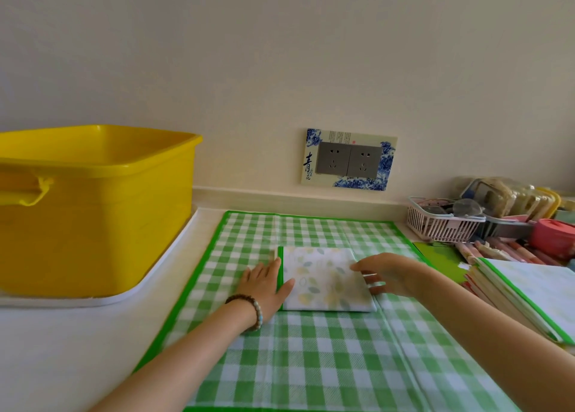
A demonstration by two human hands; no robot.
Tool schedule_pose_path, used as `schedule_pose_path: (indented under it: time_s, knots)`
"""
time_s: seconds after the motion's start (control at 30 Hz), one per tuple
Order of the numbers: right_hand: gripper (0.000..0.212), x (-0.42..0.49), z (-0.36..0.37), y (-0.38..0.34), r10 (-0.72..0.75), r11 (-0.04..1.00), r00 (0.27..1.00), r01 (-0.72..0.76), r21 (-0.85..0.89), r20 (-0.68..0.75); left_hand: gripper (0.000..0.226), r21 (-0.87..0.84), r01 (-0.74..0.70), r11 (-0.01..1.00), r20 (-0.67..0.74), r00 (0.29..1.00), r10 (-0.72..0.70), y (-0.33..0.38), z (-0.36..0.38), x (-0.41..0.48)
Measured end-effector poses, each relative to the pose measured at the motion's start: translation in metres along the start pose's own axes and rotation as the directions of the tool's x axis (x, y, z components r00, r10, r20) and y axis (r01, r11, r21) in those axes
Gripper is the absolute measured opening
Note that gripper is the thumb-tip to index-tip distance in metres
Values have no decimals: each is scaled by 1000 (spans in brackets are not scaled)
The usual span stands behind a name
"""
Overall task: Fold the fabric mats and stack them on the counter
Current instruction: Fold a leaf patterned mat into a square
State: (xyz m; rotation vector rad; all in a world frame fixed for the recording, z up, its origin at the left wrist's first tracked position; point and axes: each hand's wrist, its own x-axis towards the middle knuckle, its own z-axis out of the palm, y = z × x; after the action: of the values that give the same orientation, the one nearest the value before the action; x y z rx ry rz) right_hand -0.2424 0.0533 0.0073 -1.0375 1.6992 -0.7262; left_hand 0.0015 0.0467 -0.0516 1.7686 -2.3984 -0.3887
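Folding is under way, with most of the work apparently still ahead. One white leaf-print fabric mat (326,279) lies folded into a compact rectangle in the middle of a large green-and-white checked fabric mat (311,358), which is spread flat and unfolded on the pale counter (62,349).

The left hand (264,284) lies flat, palm down, on the checked cloth, fingers straight and thumb touching the folded mat's left edge. The right hand (389,274) is at the folded mat's right edge, thumb on top and fingers curled against the side, so it appears to be pinching that edge, either squaring it or about to lift it.

At the right, a pile of flat green-trimmed fabric mats (529,296) waits unfolded, overlapping loosely. No stack of folded mats shows anywhere; the leaf-print one would likely be its first piece. By my reading, the checked mat and the whole right-hand pile remain to be done.

A yellow plastic tub (93,209) stands at the far left, and a pink slatted plastic basket (441,222) sits at the far right by the wall.
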Motion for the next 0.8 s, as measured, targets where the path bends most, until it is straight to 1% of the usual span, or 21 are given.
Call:
schedule_pose_path:
  time_s: [0.2,0.3,0.37,0.43,0.5,0.57,0.63,0.67,0.73,0.77,0.8]
  knots:
    - [41,-3,5,-5,58,996,998,-55,71,-33,69,16,11,1000,-3,1000,-11,3,-1,-4]
    - [32,-7,13,-5,27,990,999,-23,142,-31,70,-8,13,1000,-21,1000,-13,4,-2,-5]
    - [25,-11,18,-5,0,980,1000,1,199,-4,72,-66,7,998,-53,999,-10,6,-4,-6]
    - [21,-16,23,-5,-26,973,1000,22,230,12,76,-135,22,991,-55,998,-30,6,-5,-5]
    - [29,-20,23,-4,-75,968,997,76,240,-14,79,-247,31,969,-58,997,-47,9,-9,-4]
    - [42,-25,18,-4,-140,957,989,146,249,-45,79,-459,42,888,-50,996,-73,19,-14,-6]
    - [46,-32,6,-6,-195,945,978,208,254,-77,77,-652,37,757,-58,993,-98,31,-23,-5]
    - [46,-37,-1,-6,-214,937,972,232,262,-93,81,-724,32,689,-59,992,-108,38,-28,-2]
    - [43,-47,-19,-8,-262,917,958,284,281,-113,98,-859,47,509,-39,987,-156,51,-34,8]
    - [42,-54,-32,-7,-287,906,950,312,287,-125,96,-914,71,399,0,985,-175,61,-36,13]
    - [43,-58,-42,-8,-310,896,942,335,293,-129,80,-949,88,303,35,984,-175,68,-38,16]
